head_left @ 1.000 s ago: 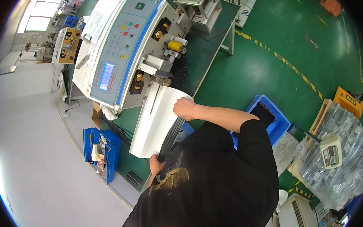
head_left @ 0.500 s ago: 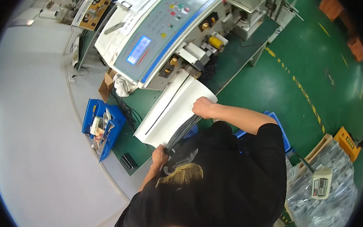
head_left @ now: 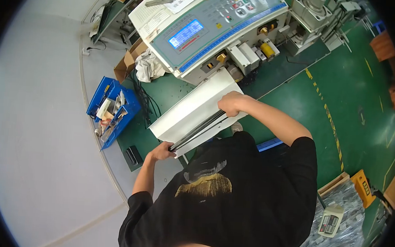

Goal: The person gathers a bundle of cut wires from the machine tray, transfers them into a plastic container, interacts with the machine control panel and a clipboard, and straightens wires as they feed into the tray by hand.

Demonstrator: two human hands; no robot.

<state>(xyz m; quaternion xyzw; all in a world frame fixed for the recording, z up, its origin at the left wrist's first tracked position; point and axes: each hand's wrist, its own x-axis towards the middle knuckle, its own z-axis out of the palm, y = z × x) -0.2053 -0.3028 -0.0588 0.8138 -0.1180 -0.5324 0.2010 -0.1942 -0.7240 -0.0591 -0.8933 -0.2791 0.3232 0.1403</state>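
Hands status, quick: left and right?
Left hand: closed, holding the near end of the dark strip bundle.
Right hand: closed around the bundle's far end; fingertips hidden.

A green bench carries a machine, cloth and black cables

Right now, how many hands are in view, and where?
2: the left hand at the lower end of the black wires, the right hand at their upper end. No other hand shows.
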